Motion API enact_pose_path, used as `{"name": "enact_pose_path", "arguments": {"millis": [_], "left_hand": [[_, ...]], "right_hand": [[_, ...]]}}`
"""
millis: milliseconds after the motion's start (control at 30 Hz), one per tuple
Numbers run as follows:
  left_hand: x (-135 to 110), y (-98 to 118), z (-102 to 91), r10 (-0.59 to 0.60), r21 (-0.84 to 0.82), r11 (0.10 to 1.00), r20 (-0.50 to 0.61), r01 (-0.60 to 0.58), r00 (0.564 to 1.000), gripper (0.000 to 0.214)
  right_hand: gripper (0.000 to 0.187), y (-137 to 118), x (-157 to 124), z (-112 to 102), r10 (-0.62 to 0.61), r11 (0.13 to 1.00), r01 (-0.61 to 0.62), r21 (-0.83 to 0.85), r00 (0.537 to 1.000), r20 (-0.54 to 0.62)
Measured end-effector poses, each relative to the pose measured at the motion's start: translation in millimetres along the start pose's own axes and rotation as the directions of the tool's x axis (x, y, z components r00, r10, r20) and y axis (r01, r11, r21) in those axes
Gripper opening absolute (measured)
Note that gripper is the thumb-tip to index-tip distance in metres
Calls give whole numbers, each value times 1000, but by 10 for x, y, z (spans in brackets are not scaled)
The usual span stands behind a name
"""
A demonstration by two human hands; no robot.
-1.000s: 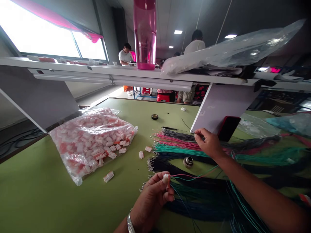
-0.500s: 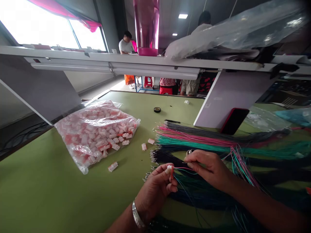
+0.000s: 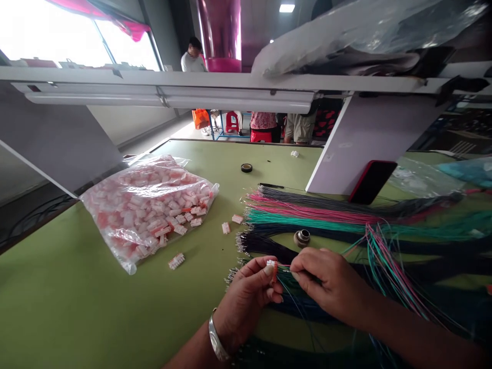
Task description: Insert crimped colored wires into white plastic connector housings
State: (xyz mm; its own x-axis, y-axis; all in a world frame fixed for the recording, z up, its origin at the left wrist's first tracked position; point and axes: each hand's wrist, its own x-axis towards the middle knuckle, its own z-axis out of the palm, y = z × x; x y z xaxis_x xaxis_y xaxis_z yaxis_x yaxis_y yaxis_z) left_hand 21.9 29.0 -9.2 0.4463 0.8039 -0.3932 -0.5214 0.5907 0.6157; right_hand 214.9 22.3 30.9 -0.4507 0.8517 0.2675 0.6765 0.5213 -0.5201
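My left hand (image 3: pixel 251 287) pinches a small white and orange connector housing (image 3: pixel 272 267) between thumb and fingers. A few thin wires (image 3: pixel 294 289) run out of the connector and hang below it. Just right of it, my right hand (image 3: pixel 326 279) is closed on a thin wire, its metal tip (image 3: pixel 285 270) pointing at the connector; whether the tip touches it I cannot tell. Beneath and beyond my hands lie bundles of black, green (image 3: pixel 277 218), pink and grey wires with metal terminals at their left ends. A round metal piece (image 3: pixel 302 237) sits behind my right hand.
A clear bag of connectors (image 3: pixel 149 205) lies at left, with several loose connectors (image 3: pixel 177 261) near it. Black tape (image 3: pixel 246 167) rests farther back. A phone (image 3: pixel 372 182) leans on the shelf's right support (image 3: pixel 334 148). The shelf (image 3: pixel 134 77) spans the table; people are beyond it.
My right hand has moved left and slightly down, bringing the wire tip close to the connector and uncovering the round metal piece. My left hand stays nearly still. The view has shifted slightly.
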Motion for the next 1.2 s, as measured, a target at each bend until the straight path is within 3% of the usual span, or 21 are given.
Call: {"name": "enact_pose_path", "arguments": {"millis": [467, 800, 1200], "left_hand": [[4, -17, 5, -34, -3, 999, 12, 34, 999, 19], [1, -11, 16, -38, 20, 999, 12, 37, 999, 17], [4, 2, 47, -44, 57, 997, -19, 45, 999, 17]], "right_hand": [[16, -59, 45, 118, 156, 984, -158, 82, 987, 33], [19, -31, -7, 175, -45, 994, 39, -103, 998, -53], [24, -23, -52, 188, -216, 934, 200, -296, 976, -22]]}}
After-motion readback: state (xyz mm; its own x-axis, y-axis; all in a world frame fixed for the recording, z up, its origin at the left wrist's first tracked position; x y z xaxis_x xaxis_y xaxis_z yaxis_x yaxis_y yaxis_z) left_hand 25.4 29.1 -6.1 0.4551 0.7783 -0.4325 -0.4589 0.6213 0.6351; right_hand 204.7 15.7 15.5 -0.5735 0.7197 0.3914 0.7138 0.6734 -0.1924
